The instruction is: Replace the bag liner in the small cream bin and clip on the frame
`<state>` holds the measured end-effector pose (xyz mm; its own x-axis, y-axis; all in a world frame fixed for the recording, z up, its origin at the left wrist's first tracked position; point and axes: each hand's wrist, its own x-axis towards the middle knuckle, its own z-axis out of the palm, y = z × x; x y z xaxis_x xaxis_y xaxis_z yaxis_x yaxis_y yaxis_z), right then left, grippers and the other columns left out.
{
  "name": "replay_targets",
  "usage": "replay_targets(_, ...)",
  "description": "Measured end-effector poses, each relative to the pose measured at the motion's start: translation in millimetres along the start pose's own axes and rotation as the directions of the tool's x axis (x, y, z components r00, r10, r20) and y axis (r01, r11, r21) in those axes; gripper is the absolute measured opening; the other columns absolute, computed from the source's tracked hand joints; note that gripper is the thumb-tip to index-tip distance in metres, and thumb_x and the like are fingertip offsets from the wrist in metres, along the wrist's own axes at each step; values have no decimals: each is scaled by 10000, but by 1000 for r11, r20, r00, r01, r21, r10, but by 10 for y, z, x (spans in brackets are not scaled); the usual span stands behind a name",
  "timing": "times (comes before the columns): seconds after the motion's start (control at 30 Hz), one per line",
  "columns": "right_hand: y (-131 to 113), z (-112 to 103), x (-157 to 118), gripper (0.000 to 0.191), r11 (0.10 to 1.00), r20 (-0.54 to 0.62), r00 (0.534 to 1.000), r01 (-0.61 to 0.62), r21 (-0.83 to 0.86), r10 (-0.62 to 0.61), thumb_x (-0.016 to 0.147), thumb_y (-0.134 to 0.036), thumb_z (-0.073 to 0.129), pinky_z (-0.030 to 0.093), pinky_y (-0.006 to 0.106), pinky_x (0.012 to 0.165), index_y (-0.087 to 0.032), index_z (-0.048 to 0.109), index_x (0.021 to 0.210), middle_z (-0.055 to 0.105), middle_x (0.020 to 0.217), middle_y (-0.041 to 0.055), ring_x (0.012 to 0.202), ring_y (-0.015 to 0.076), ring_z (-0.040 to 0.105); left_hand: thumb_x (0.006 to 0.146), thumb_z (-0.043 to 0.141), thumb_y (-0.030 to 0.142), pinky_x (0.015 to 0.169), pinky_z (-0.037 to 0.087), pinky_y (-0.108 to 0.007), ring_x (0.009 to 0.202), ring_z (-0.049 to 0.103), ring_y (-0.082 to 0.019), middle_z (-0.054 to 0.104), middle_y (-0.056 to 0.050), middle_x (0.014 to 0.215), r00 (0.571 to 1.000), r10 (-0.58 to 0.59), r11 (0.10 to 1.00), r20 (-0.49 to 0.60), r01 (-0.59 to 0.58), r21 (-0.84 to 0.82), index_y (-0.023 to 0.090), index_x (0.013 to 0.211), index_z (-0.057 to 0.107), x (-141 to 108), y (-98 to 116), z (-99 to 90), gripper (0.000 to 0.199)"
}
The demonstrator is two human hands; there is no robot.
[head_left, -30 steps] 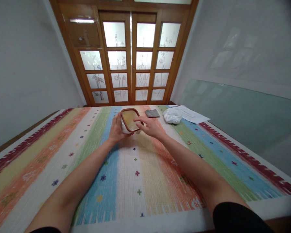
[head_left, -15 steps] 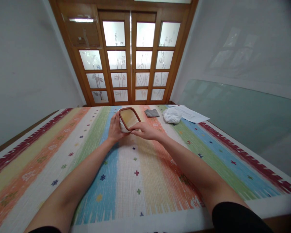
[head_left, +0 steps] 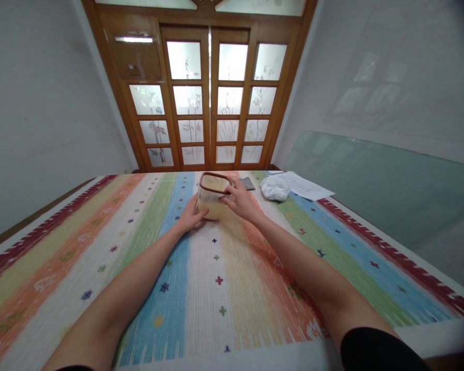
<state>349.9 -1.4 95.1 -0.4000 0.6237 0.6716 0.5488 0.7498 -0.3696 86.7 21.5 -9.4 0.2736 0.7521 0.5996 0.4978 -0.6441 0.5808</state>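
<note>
Head view: a box [head_left: 212, 198] between the left hand [head_left: 191, 215] and the right hand [head_left: 240, 201]
The clear, brown-rimmed box stood roughly upright over the far middle of the cloth-covered desk [head_left: 216, 299], its mouth facing up; whether its base bore fully on the fabric, one could not tell. The left hand was wrapped around its lower left side, thumb across the front and the other fingers partly hidden, probably to steady the body. The right hand pinched the right side of the rim, likely because that edge gave a firm grip. Just beyond the right hand lay a grey pad [head_left: 249, 183], partly hidden; to its right sat a white bundle [head_left: 275, 188] and a paper [head_left: 305, 186], both apart from the hands, which left them room
</note>
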Motion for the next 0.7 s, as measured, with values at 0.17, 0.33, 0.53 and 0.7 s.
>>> replay_targets(0.17, 196, -192, 40, 115, 960, -52, 995, -96, -265, 85, 941, -324, 675, 365, 578, 1169, -225, 673, 1000, 693, 1293, 153, 1263, 356, 582, 894, 670, 567, 1248, 347, -641, 1487, 496, -359, 527, -215, 1564, 991, -86, 995, 103, 80, 65, 178, 1510, 531, -83, -126, 108, 741)
replay_targets(0.33, 526, -262, -6, 148, 841, -135, 972, -235, -487, 194, 984, -330, 596, 220, 631, 1217, -214, 686, 1002, 733, 1069, 138, 1140, 353, 598, 901, 655, 575, 1250, 352, -636, 1480, 511, -352, 563, -191, 1545, 986, -98, 992, 137, 85, 97, 213, 1435, 616, -118, -139, 118, 647)
replay_targets(0.53, 651, -180, 24, 251, 777, -196, 954, -297, -555, 225, 1013, -323, 528, 192, 600, 1200, -165, 681, 1135, 689, 1218, 208, 1247, 375, 525, 908, 630, 571, 1227, 386, -625, 1465, 521, -361, 574, -180, 1538, 979, -118, 985, 165, 95, 143, 223, 1397, 648, -132, -104, 129, 600)
replay_targets(0.7, 776, -86, 180, 290, 752, -196, 944, -330, -571, 266, 1039, -333, 485, 241, 569, 1142, -158, 668, 1181, 680, 1214, 208, 1219, 375, 515, 929, 621, 533, 1226, 395, -611, 1454, 531, -350, 577, -164, 1539, 975, -121, 981, 188, 89, 171, 234, 1397, 648, -137, -55, 116, 556)
